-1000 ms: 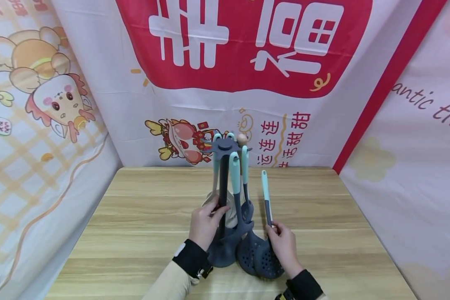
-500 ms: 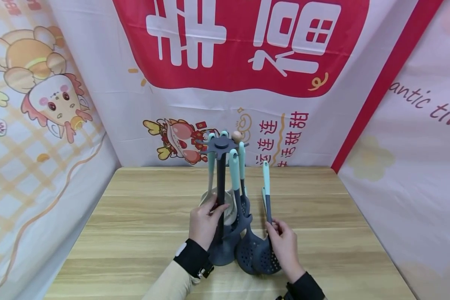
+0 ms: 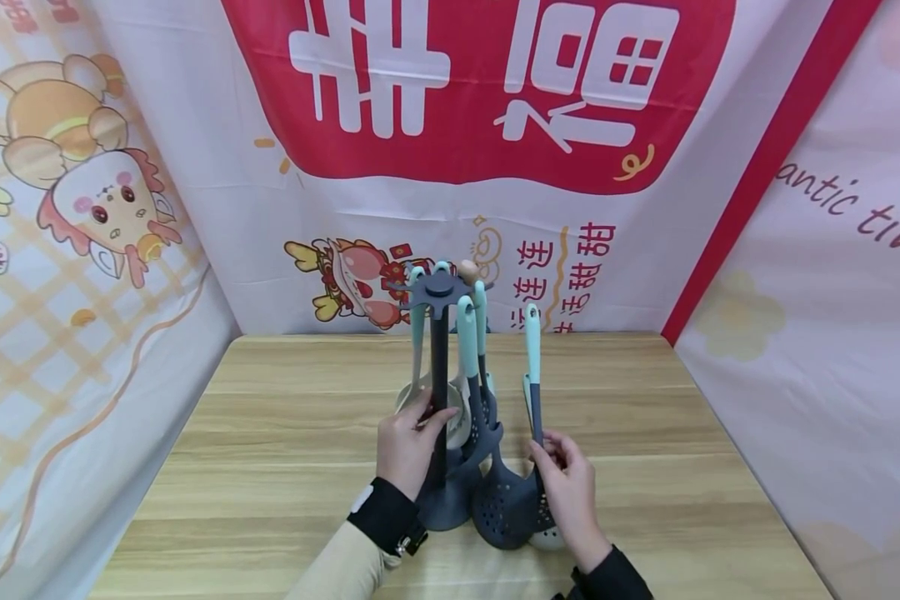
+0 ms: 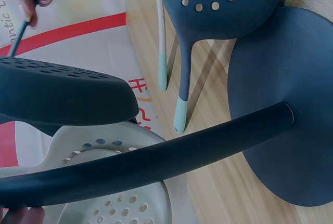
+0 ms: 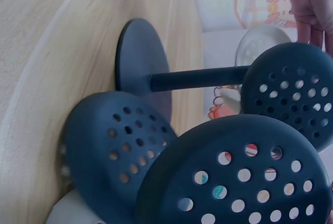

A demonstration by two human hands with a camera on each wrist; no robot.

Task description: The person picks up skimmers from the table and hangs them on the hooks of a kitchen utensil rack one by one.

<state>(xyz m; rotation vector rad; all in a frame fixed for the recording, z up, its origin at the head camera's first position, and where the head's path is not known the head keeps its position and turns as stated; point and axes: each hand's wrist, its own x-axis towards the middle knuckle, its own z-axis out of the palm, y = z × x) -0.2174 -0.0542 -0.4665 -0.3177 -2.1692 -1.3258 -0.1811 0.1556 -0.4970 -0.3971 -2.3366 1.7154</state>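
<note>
My left hand (image 3: 405,450) grips the black post of a dark utensil stand (image 3: 440,358), thumb and fingers round it. Mint-handled utensils hang from its top, among them a dark skimmer (image 5: 291,89) and a pale perforated one (image 5: 260,42). My right hand (image 3: 570,492) pinches the dark shaft of another skimmer (image 3: 532,342), held upright with its mint end up. Its perforated head (image 5: 239,177) fills the front of the right wrist view. Beside the stand's base (image 4: 286,104), a dark skimmer (image 3: 504,508) lies on the table, with a pale-headed utensil (image 3: 547,539) to its right.
The wood-grain table (image 3: 285,467) runs back to a white cloth backdrop (image 3: 195,83) with red printing. Printed cloth (image 3: 832,375) also hangs on the right side. A round wooden knob (image 3: 468,271) shows behind the stand's top.
My right hand's skimmer has risen, its mint end now higher, and the pale-headed utensil behind it has come into sight. The stand's top has shifted slightly left; my left hand keeps its grip.
</note>
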